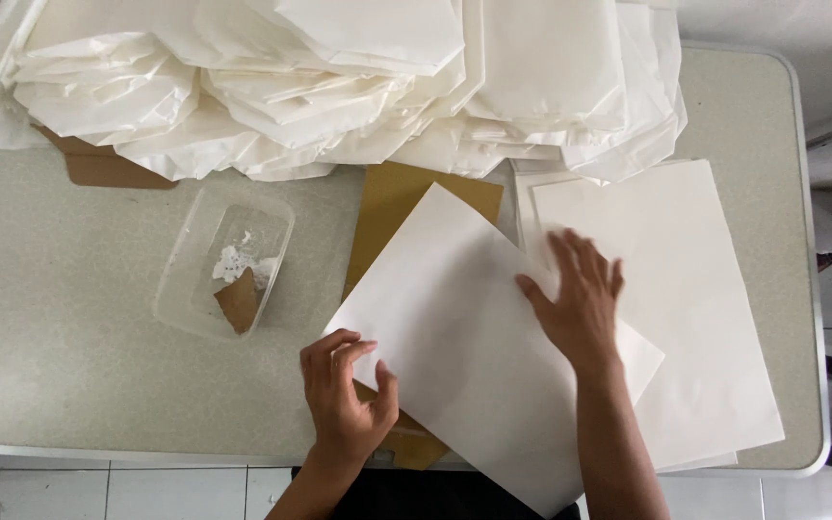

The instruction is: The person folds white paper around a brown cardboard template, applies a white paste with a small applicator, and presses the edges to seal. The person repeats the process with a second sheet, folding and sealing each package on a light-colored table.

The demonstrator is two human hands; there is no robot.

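A single white paper sheet (455, 318) lies tilted across a brown cardboard board (392, 207) near the table's front edge. My left hand (344, 395) curls its fingers at the sheet's lower left corner, thumb and fingers pinching its edge. My right hand (580, 299) rests flat with fingers spread on the sheet's right part, where it overlaps a stack of white sheets (705, 318).
A large heap of folded white paper pieces (329, 82) fills the back of the grey table (60, 318). A clear plastic tub (225, 260) with white paste and a brown scrap stands left of the board. Tiled floor shows at the right and below.
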